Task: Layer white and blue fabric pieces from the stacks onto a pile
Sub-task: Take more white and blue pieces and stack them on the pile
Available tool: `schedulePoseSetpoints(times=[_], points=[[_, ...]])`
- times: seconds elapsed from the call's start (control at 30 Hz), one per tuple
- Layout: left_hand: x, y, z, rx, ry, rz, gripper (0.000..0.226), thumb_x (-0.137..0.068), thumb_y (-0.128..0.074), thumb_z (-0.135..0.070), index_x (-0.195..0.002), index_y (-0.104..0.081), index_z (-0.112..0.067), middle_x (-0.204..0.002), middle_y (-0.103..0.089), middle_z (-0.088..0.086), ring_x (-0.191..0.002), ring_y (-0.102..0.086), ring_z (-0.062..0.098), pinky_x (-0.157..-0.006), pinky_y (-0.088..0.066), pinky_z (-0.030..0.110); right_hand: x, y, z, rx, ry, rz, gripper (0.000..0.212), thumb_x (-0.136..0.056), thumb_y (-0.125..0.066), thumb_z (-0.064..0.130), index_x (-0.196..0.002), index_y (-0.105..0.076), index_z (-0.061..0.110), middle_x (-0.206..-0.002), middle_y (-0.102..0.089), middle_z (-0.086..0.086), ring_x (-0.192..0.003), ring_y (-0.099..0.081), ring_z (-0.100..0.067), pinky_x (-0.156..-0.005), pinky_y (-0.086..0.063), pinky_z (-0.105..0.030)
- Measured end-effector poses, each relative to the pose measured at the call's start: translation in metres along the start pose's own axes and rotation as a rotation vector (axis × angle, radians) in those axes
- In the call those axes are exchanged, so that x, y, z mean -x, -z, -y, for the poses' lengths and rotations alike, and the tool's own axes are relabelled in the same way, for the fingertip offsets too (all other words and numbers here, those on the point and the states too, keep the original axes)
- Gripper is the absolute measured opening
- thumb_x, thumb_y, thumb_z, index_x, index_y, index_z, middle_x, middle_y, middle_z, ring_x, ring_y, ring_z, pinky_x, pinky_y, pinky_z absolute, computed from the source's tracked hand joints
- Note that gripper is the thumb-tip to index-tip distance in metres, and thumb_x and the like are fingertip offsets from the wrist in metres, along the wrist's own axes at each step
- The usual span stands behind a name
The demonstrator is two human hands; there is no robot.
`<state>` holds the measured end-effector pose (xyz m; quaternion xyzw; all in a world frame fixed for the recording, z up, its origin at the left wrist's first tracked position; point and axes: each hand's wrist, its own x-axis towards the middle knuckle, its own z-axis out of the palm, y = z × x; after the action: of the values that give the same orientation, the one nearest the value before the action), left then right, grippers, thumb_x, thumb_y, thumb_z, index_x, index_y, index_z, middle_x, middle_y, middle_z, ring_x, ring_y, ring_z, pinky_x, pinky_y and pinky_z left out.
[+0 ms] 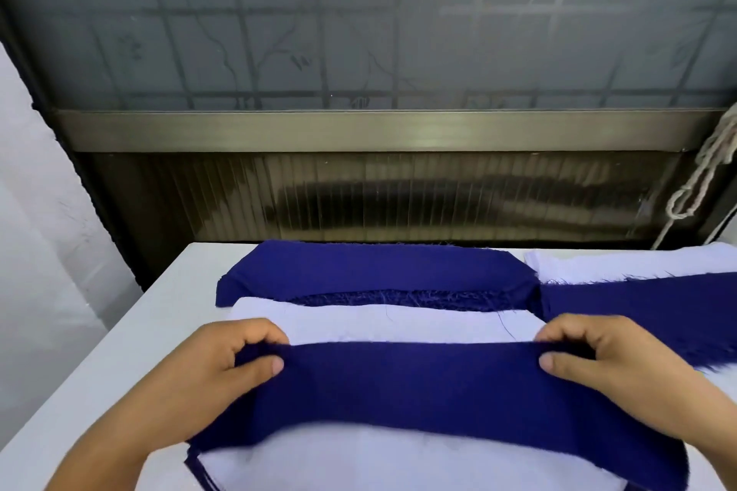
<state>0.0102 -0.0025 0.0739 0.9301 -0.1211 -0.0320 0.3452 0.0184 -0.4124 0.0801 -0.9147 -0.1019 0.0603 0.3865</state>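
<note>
A dark blue fabric piece (410,383) is stretched between my two hands above the pile. My left hand (223,363) pinches its left top corner, thumb on the near face and fingers curled behind. My right hand (602,359) pinches the right top corner the same way. Under it lies the pile, with a white piece (399,325) showing on top and blue edges at its lower left. Behind the pile sits a folded-over blue stack (375,271). At the right are a white stack (638,263) and a blue stack (646,303).
All of this lies on a white table (131,343) whose left edge runs diagonally. A frosted window with a metal sill (379,130) stands close behind the table. A knotted rope (702,179) hangs at the far right.
</note>
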Motion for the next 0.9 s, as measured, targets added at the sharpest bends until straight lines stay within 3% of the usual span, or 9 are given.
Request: schedulePoseSetpoints(times=[0.07, 0.13, 0.27, 0.37, 0.47, 0.63, 0.7, 0.77, 0.9], points=[[0.002, -0.002, 0.001, 0.002, 0.024, 0.161, 0.028, -0.092, -0.064, -0.024, -0.094, -0.064, -0.051, -0.094, -0.068, -0.025, -0.087, -0.063, -0.004, -0.071, -0.045, 0.008, 0.001, -0.002, -0.003, 0.030, -0.073, 0.143, 0.015, -0.089, -0.068, 0.019, -0.085, -0.072, 0.033, -0.090, -0.073, 0.012, -0.083, -0.069, -0.005, -0.078, -0.055, -0.027], [0.003, -0.011, 0.005, -0.053, 0.034, 0.126, 0.031, -0.091, -0.066, -0.023, -0.091, -0.063, -0.054, -0.092, -0.067, -0.027, -0.084, -0.061, -0.006, -0.071, -0.044, 0.007, 0.003, -0.011, -0.009, 0.076, -0.083, 0.145, 0.019, -0.090, -0.067, 0.017, -0.082, -0.071, 0.034, -0.089, -0.072, 0.013, -0.081, -0.067, -0.005, -0.078, -0.054, -0.027], [0.011, -0.023, 0.006, 0.022, -0.069, -0.292, 0.033, -0.086, -0.071, -0.011, -0.088, -0.067, -0.044, -0.090, -0.069, -0.020, -0.083, -0.064, -0.001, -0.070, -0.045, 0.007, 0.016, -0.033, -0.020, 0.148, 0.179, -0.403, 0.028, -0.086, -0.069, 0.013, -0.079, -0.064, 0.040, -0.086, -0.068, 0.019, -0.080, -0.062, -0.002, -0.067, -0.046, -0.012], [0.026, -0.025, 0.011, -0.102, -0.325, -0.484, 0.023, -0.082, -0.073, -0.019, -0.092, -0.067, -0.038, -0.098, -0.065, -0.022, -0.091, -0.063, 0.000, -0.076, -0.044, 0.007, 0.028, -0.041, -0.031, 0.323, 0.539, -0.644, 0.020, -0.099, -0.048, 0.030, -0.090, -0.065, 0.029, -0.098, -0.064, 0.018, -0.094, -0.056, 0.002, -0.078, -0.041, -0.010], [0.039, -0.034, 0.020, -0.145, -0.445, -0.324, 0.014, -0.074, -0.063, -0.031, -0.087, -0.069, -0.034, -0.102, -0.061, -0.025, -0.093, -0.060, -0.005, -0.079, -0.045, 0.011, 0.039, -0.057, -0.051, 0.482, 0.674, -0.556, 0.048, -0.102, -0.036, 0.033, -0.082, -0.072, 0.010, -0.088, -0.069, -0.004, -0.089, -0.055, -0.009, -0.084, -0.042, -0.026], [0.045, -0.056, 0.039, -0.314, -0.477, -0.049, 0.040, -0.039, -0.091, -0.013, -0.070, -0.071, -0.031, -0.089, -0.061, -0.027, -0.088, -0.053, -0.014, -0.086, -0.033, -0.002, 0.048, -0.074, -0.059, 0.601, 0.673, -0.435, 0.028, -0.101, -0.036, 0.027, -0.087, -0.060, 0.024, -0.082, -0.070, 0.005, -0.086, -0.051, -0.006, -0.092, -0.032, -0.015], [0.046, -0.060, 0.045, -0.305, -0.456, -0.037, 0.049, -0.030, -0.093, -0.009, -0.067, -0.069, -0.030, -0.087, -0.063, -0.025, -0.087, -0.053, -0.014, -0.082, -0.036, 0.000, 0.049, -0.074, -0.057, 0.616, 0.604, -0.432, 0.010, -0.081, -0.055, 0.023, -0.089, -0.058, 0.025, -0.082, -0.069, 0.006, -0.085, -0.049, -0.004, -0.090, -0.030, -0.011], [0.044, -0.061, 0.047, -0.324, -0.475, -0.042, 0.045, -0.032, -0.090, -0.014, -0.067, -0.067, -0.030, -0.086, -0.063, -0.024, -0.086, -0.053, -0.014, -0.079, -0.038, 0.001, 0.052, -0.073, -0.056, 0.576, 0.529, -0.408, 0.022, -0.065, -0.055, 0.027, -0.085, -0.064, 0.024, -0.084, -0.067, 0.010, -0.083, -0.048, -0.002, -0.087, -0.029, -0.008], [0.041, -0.064, 0.047, -0.359, -0.485, -0.061, 0.028, -0.040, -0.076, -0.024, -0.065, -0.066, -0.029, -0.084, -0.063, -0.023, -0.082, -0.052, -0.011, -0.074, -0.042, 0.007, 0.055, -0.073, -0.062, 0.572, 0.545, -0.446, 0.037, -0.091, -0.047, 0.040, -0.071, -0.069, 0.017, -0.087, -0.063, 0.012, -0.081, -0.049, -0.005, -0.078, -0.038, -0.017]])
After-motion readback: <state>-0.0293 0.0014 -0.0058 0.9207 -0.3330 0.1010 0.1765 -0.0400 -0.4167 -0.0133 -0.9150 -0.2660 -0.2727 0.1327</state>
